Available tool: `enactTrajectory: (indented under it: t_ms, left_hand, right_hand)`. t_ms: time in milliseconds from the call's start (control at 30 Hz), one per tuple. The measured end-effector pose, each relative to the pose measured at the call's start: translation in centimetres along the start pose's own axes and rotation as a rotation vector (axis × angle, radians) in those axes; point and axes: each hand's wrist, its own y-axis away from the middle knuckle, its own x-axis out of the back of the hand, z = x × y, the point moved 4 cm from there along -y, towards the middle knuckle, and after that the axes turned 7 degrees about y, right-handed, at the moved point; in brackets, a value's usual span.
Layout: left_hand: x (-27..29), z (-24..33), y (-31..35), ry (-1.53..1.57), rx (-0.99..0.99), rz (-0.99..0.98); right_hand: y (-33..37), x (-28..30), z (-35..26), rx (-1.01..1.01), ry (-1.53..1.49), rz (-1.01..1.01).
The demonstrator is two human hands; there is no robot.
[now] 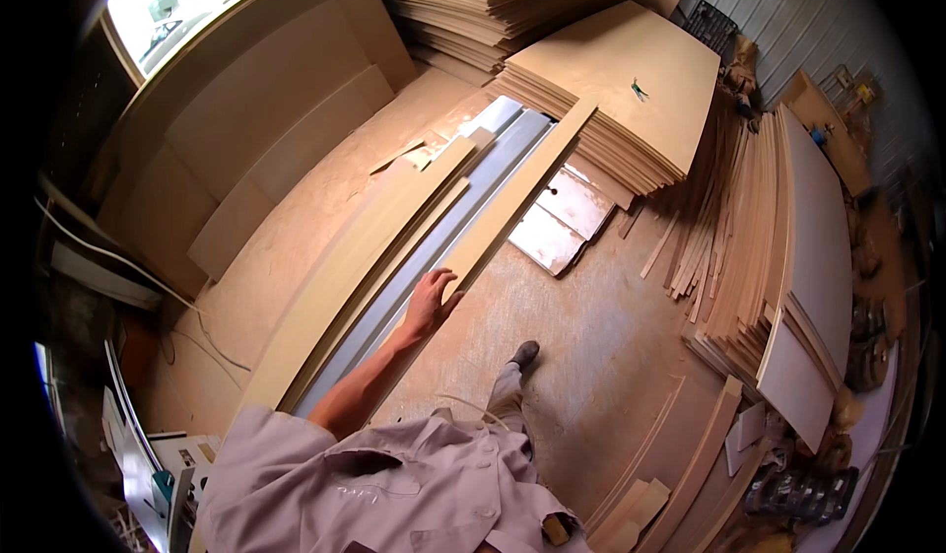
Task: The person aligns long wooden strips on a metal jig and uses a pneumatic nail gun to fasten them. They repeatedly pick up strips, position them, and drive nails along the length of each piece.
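Observation:
My left hand (428, 304) is over a long, narrow wooden board (522, 196), close to its right edge. Its fingers are bent and spaced from the thumb, with a gap between them. Whether the fingertips press on the wood I cannot tell. The board slants away to the upper right, its far end beside a stack of sheets. Left of it run long grey metal rails (473, 186), and beyond those lies a wider pale board (365, 267) with a thinner strip alongside. My right hand does not show.
Stacked wooden sheets (616, 65) stand ahead, with a small green-handled tool (639, 90) on top. Many thin strips (729, 228) and upright panels (818, 218) line the right. Large panels (286, 109) lean along the left wall. A cable (128, 257) trails at left.

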Motion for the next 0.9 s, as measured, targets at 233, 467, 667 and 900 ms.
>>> enactTrajectory:
  t_ms: [233, 467, 667, 900]
  left_hand:
    - [-7.2, 1.2, -17.2, -0.051, 0.000, -0.024]
    - [-14.6, 1.7, -33.5, -0.039, -0.024, -0.037]
    - [-21.9, 1.1, -48.6, -0.015, -0.001, 0.033]
    - [-31.3, -4.1, -64.8, -0.123, 0.008, 0.046]
  right_hand:
    - [-6.1, -17.1, -2.3, -0.082, -0.064, -0.076]
    - [-12.8, -37.3, -7.5, -0.054, -0.055, -0.371]
    - [-14.0, -55.5, -12.3, -0.105, -0.083, -0.430]
    - [-14.3, -70.8, -14.9, -0.002, 0.114, -0.502]
